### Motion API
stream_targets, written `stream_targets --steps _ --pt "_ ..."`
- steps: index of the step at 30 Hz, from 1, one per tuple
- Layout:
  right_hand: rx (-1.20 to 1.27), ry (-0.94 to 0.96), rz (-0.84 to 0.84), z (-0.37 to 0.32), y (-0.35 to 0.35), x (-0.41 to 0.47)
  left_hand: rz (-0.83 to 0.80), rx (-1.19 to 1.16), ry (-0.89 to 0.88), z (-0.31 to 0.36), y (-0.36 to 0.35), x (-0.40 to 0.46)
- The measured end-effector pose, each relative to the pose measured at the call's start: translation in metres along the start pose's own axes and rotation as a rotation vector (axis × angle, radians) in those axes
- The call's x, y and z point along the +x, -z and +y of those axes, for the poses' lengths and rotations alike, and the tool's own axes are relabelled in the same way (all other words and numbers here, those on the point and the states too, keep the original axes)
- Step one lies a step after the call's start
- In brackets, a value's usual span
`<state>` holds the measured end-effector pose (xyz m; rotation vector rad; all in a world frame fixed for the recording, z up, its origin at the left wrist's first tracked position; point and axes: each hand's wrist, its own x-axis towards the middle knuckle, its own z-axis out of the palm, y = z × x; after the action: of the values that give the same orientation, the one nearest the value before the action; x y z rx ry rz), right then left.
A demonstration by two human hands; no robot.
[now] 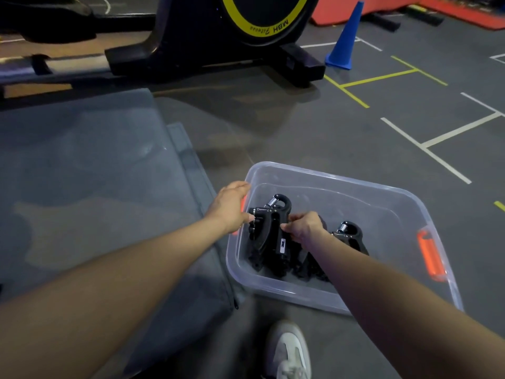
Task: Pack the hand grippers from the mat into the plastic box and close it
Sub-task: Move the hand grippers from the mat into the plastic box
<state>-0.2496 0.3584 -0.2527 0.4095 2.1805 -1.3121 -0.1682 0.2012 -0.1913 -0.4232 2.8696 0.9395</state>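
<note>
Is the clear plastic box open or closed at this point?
Open. The clear plastic box has no lid on it; black hand grippers lie inside, and the right hand reaches in over its rim.

black hand grippers (269,236), clear box (382,198) w/ orange latches (431,254), blue cone (347,39), grey mat (95,173)

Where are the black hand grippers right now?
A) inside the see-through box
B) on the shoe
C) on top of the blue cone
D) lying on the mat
A: the black hand grippers sit inside the clear plastic box, where the left hand and right hand are holding them; none shows on the mat.
</note>
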Motion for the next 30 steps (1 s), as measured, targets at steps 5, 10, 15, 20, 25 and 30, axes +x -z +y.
stream_targets --steps 5,10,15,20,25,30 --pt "-0.077 0.112 0.043 -0.009 0.006 -0.007 -0.024 0.037 -0.003 0.001 0.002 0.001" --pt "0.092 0.268 0.042 -0.045 -0.008 -0.026 -0.013 0.038 0.027 0.000 0.020 -0.007" --pt "0.104 0.437 0.018 -0.090 -0.043 -0.062 0.063 0.086 0.144 -0.027 0.056 -0.035" --pt "0.040 0.562 -0.125 -0.121 -0.116 -0.108 0.166 0.069 0.286 -0.073 0.101 -0.083" --pt "-0.157 0.592 -0.335 -0.130 -0.200 -0.152 0.233 0.068 0.421 -0.132 0.137 -0.136" --pt "-0.376 0.643 -0.505 -0.121 -0.276 -0.190 0.279 0.097 0.557 -0.194 0.163 -0.187"
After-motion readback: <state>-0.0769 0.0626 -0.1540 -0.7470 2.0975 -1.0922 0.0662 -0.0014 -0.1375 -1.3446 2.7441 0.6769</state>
